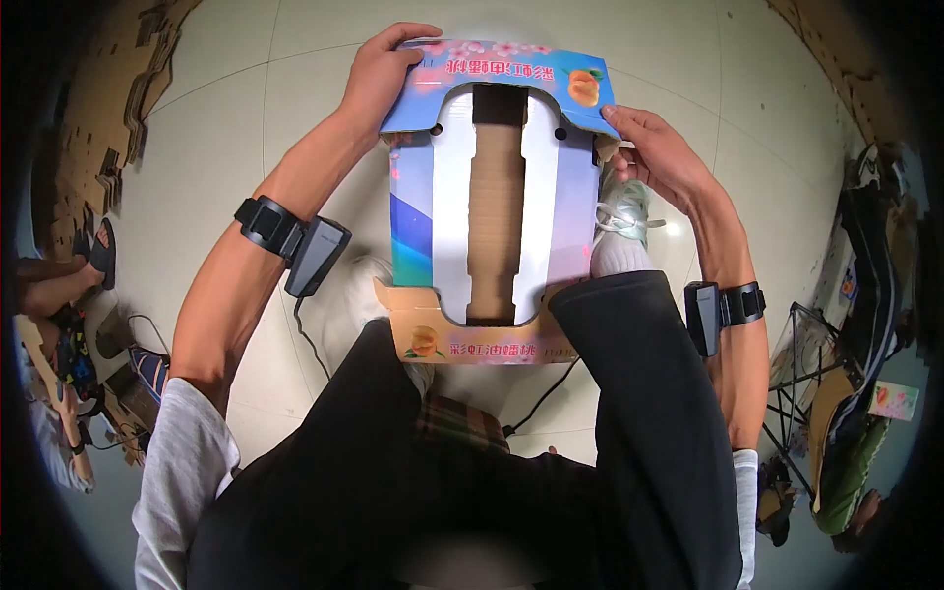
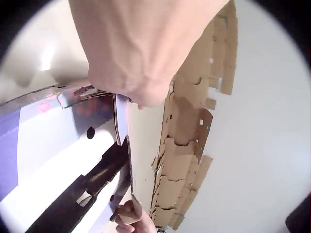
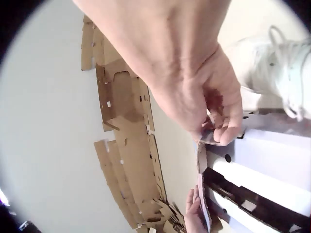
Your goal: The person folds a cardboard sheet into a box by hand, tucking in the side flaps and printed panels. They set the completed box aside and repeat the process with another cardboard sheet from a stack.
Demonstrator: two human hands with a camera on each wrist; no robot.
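A printed cardboard fruit box [image 1: 497, 206] with blossoms and peaches on its end panels stands between the person's shoes, a long slot along its white top. At its far left corner, the left hand [image 1: 385, 81] lies against the blue end panel [image 1: 501, 71], fingers stretched along the outside. The right hand [image 1: 661, 147] pinches a small flap at the far right corner between thumb and curled fingers. In the right wrist view that flap [image 3: 212, 138] shows between the fingertips. The near orange end panel [image 1: 472, 339] tilts outward toward the knees.
A white shoe [image 1: 621, 211] stands right beside the box. Flattened brown cardboard [image 1: 128, 88] lies at the far left, and more cardboard [image 1: 836, 59] at the far right. A folding frame [image 1: 801, 393] stands to the right. A plaid seat [image 1: 457, 425] shows below the box.
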